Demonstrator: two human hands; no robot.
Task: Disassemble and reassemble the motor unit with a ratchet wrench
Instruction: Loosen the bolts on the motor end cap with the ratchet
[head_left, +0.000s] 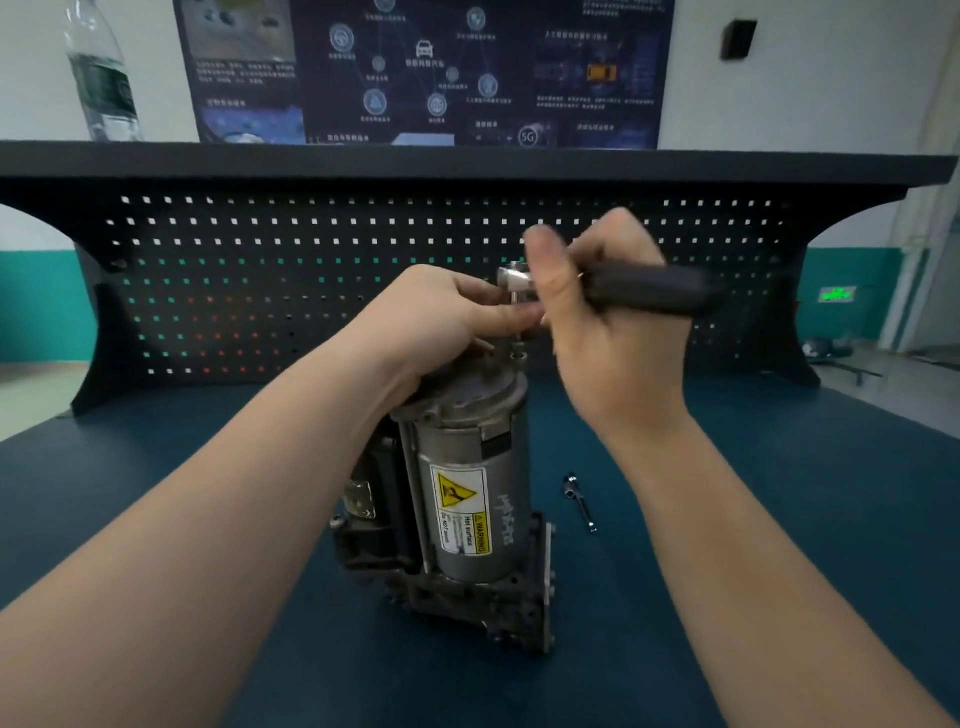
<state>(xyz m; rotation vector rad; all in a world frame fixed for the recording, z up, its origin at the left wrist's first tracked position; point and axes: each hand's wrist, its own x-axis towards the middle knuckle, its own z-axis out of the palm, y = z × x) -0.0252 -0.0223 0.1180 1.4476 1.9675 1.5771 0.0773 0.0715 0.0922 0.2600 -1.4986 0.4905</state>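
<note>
Two hands are at work over the motor (467, 499), which stands upright on its base near the middle of the surface (779, 519), a little toward the near edge. My left hand (441, 317) rests over the motor's top cap, its fingers curled around the rim and reaching toward the bolt area on the right side of the cap. My right hand (608, 312) grips the wrench (613, 288) by its dark handle, fingers wrapped closed around it, thumb raised; the wrench head sits over a thin shaft that drops toward a hole in the cap. Motion blur keeps me from telling whether the bit is seated.

Judging by its cast metal body, the motor looks heavy, rigid and top-tall, so I expect it could rock under wrench torque; bracing it at the cap, as my left hand does, seems the right hold. Its smooth cylinder would be slippery; the ribbed base or cap rim should give better purchase. A warning label (465, 512) on the cylinder mentions a hot surface.

One loose bolt (581, 500) lies on the surface just right of the motor, so I judge disassembly is under way.
</note>
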